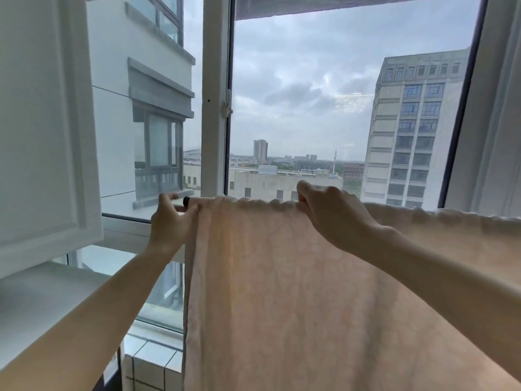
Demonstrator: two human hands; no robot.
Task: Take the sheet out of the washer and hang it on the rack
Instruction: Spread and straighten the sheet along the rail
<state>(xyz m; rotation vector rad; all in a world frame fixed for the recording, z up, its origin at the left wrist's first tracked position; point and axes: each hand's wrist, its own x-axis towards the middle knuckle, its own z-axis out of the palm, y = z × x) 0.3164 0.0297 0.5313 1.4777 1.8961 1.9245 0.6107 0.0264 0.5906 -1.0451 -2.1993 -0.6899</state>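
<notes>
The sheet (pixel 296 277), pale peach with a faint pattern, hangs over a thin rail (pixel 186 201) that runs across the window. It falls in a broad curtain below both grips. Only the rail's black end cap shows, just past the cloth's left edge.

The right grip (pixel 329 213) sits on the top fold, its fingers curled down over the rail line and pinching the cloth, which bunches into small puckers to either side of it. The left grip (pixel 169 218) is at the rail's free end. Its thumb lies against the sheet's side edge and its fingers reach behind the cap; whether it closes on cloth or rail cannot be told.

Beyond the grips stands a white window frame (pixel 214 80), with a latch (pixel 227 108) on its upright above the left grip. The pane behind the right grip looks out on an overcast sky, low roofs and a tall grey block (pixel 408 131) further right. Through the pane left of the upright, a neighbouring white wall with its own windows stands close.

Left of the left grip is a white panelled door (pixel 42 122), and under it a smooth white ledge (pixel 42 300) passes beneath the left forearm. Below that grip, beside the sheet's hanging edge, is a strip of white tiles (pixel 152 362) with dark joints.
</notes>
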